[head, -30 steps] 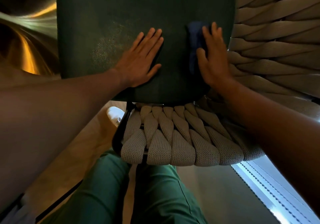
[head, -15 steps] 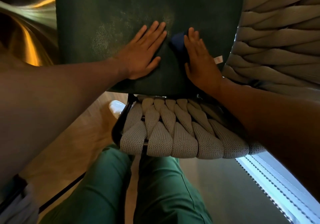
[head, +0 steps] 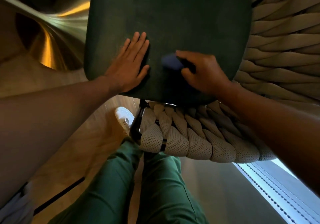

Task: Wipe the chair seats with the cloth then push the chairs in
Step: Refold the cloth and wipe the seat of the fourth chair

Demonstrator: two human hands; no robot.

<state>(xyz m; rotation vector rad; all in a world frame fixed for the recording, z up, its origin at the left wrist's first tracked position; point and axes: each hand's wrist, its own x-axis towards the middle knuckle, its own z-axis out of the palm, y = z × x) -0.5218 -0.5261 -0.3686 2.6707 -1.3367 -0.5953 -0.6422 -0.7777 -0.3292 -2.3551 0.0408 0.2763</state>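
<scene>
Right hand (head: 206,73) has the blue cloth (head: 171,62) bunched in curled fingers on the green seat (head: 173,16), our left hand (head: 129,64) flat beside it. We'd flatten the cloth and overlap strokes, probably.

The blue cloth (head: 171,62) is smeared by motion blur, mostly hidden under the right hand's (head: 204,73) curled fingers (head: 186,54). Beyond the fingers, the green seat (head: 173,16) runs off the top edge.
</scene>
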